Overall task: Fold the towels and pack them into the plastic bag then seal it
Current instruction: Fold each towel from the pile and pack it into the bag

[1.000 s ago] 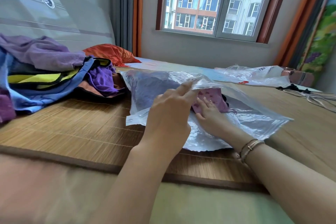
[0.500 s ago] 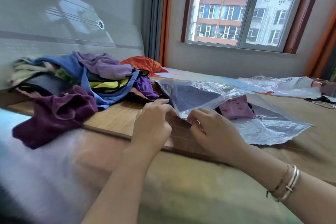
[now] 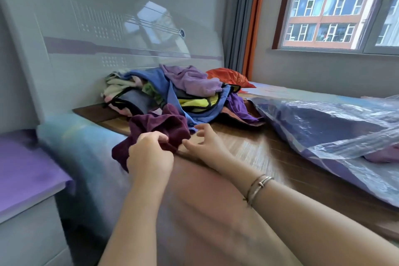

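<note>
A crumpled dark maroon towel (image 3: 157, 127) lies at the bed's near left edge. My left hand (image 3: 150, 156) grips its lower part, fingers curled into the cloth. Just right of the towel, my right hand (image 3: 206, 143) hovers with fingers spread and loosely bent, holding nothing. Behind the towel rises a heap of towels (image 3: 183, 93) in blue, lilac, yellow and purple. The clear plastic bag (image 3: 319, 127) lies on the right with a dark blue towel and a pink one inside; its mouth is out of sight.
A bamboo mat (image 3: 254, 147) covers the bed. A glossy headboard (image 3: 121, 34) stands behind the heap, an orange pillow (image 3: 226, 75) beside it. A purple-topped nightstand (image 3: 23, 170) sits at the left. The window (image 3: 336, 6) is at the far right.
Both hands have left the plastic bag and moved left to the maroon towel. My left hand has taken hold of it. The view has swung left.
</note>
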